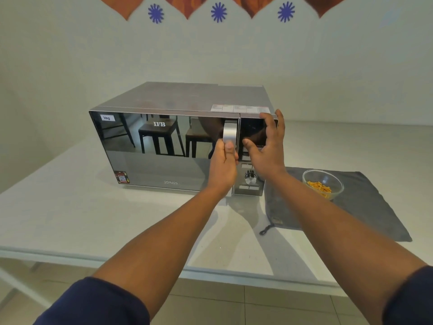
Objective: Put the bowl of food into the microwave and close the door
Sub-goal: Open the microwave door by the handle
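On the silver door handle (229, 133) of the microwave (178, 146), our left hand (223, 168) is wrapped around the lower part, fingers curled tight on it. The mirror door (164, 151) looks shut, flat against the front. We think the next step is to pull it open. The handle is hard, smooth metal, so a full, firm hold low on the bar is a good way to pull.

Just beside it, our right hand (269, 146) is spread wide and holds nothing. Its fingertips touch the top right corner of the microwave and the palm is close to the dark button panel (251, 134), though we cannot tell if it presses there. We guess it is there to keep the microwave from sliding when we pull.

Next comes the glass bowl (322, 183) with the orange snack sticks (319, 187) inside. It sits on the grey cloth (365, 207) near the right side of the table (70, 214), just beside the microwave's right side and well away from both hands. Nobody is touching it yet.

We think the bowl will feel hard and a bit heavy for its size. Glass is slippery and can break, so it needs care. The food only fills the bottom, so it should not spill much. Cupping the bowl with fingers under its round sides seems safest, keeping it flat as it goes in.
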`<state>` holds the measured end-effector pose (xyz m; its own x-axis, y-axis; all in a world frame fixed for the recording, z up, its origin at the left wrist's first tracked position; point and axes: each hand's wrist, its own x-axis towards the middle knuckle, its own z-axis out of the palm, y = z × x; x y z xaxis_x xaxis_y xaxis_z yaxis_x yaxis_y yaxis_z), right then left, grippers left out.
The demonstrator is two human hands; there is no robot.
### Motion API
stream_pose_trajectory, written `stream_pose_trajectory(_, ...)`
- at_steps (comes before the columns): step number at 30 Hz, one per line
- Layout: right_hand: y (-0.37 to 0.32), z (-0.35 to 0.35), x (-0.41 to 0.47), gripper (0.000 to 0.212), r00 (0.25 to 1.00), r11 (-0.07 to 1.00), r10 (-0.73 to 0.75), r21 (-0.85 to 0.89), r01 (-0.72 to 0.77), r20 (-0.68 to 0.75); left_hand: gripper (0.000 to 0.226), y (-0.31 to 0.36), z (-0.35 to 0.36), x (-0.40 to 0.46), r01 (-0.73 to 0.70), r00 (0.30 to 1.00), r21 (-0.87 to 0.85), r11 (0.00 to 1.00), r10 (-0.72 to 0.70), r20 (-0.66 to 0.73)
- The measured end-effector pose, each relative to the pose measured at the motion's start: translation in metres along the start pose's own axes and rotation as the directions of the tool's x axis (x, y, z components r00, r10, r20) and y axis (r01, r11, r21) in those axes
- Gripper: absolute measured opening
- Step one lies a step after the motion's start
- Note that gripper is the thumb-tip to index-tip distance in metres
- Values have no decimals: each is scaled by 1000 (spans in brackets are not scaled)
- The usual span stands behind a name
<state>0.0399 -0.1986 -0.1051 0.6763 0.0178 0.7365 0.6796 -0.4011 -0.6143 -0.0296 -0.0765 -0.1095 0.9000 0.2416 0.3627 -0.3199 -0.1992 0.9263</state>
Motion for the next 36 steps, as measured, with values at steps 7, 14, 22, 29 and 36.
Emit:
stream_pose_trajectory(7,-5,0,-2,92,1000,1000,18,12,-18,0,32,-1,-13,-25,-49,999,-5,999,49,8)
stream_pose_trajectory(14,-6,-3,-2,80,1000,996,-2,-91,2,8,51,4,-21,-42,-87,995,112,990,93,-44)
stream_pose_trajectory(22,-25,-8,9,45,992,777,-119,-619,114,33,98,39,-54,-35,-296,908,738,607,418,20)
stream_pose_trajectory(29,-44,-1,32,48,900,625,-286,-648,435,328,35,78,-80,-30,-404,860,786,467,486,154)
stream_pose_trajectory(36,-74,27,56,56,835,607,-154,-616,501,528,38,121,-98,-10,-155,988,862,482,71,138)
